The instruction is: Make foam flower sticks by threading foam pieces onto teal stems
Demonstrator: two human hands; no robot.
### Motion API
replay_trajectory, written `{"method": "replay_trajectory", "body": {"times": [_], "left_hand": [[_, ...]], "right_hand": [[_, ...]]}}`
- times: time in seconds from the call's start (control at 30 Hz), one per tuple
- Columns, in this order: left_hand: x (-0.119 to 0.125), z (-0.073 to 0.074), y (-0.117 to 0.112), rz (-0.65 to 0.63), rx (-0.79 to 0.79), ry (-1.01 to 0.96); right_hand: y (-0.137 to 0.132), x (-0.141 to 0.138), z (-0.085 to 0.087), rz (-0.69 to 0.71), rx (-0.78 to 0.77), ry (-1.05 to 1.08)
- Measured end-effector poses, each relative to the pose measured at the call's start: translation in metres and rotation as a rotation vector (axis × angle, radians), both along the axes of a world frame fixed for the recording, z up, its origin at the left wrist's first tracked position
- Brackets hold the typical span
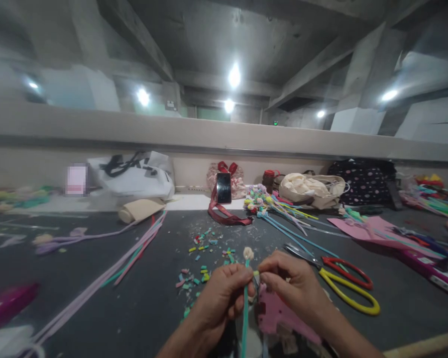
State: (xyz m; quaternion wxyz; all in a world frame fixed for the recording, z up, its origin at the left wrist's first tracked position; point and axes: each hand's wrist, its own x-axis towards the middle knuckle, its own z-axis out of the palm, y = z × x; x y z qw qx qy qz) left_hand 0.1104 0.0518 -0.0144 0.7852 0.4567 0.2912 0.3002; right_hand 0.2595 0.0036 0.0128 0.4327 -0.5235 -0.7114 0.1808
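My left hand (222, 296) is closed in a pinch around a thin teal stem (245, 318) that runs upright between my hands. A small cream bud (248, 253) tops the stem. My right hand (293, 288) is closed too, its fingertips pinching a small yellow-green piece against the stem just below the bud. A pink tool (274, 313), perhaps a glue gun, lies under my right hand on the dark table (97, 298).
Scissors with yellow and red handles (343, 283) lie right of my hands. Coloured scraps (205, 258) litter the table ahead. Long pastel stems (134, 256) lie left, finished stem flowers (269, 204) behind, with a phone (223, 188), bags (134, 176) and pink paper (362, 228).
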Motion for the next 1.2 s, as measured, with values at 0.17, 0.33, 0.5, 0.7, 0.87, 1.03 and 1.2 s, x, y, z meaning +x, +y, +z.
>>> {"method": "replay_trajectory", "body": {"times": [0.17,0.33,0.5,0.7,0.87,1.03,1.2], "left_hand": [[0.000,0.000,-0.003,-0.007,0.003,-0.013],[0.000,0.000,-0.005,-0.033,0.019,-0.031],[0.002,0.001,-0.007,-0.025,0.015,-0.058],[0.002,0.000,-0.006,-0.037,0.021,-0.046],[0.002,-0.002,-0.004,-0.052,0.027,0.002],[0.001,-0.001,-0.005,-0.109,-0.038,0.061],[0.001,0.003,-0.008,-0.164,-0.077,0.017]], "right_hand": [[0.000,0.002,-0.006,0.009,-0.066,0.076],[-0.002,0.001,-0.007,0.003,-0.028,0.018],[-0.005,-0.001,-0.008,0.014,-0.006,-0.070],[-0.005,-0.002,-0.011,0.059,-0.116,0.104],[-0.002,-0.002,-0.014,-0.021,-0.118,0.180],[-0.005,0.003,-0.017,0.028,0.028,-0.036],[-0.012,0.007,-0.021,0.044,0.031,-0.208]]}}
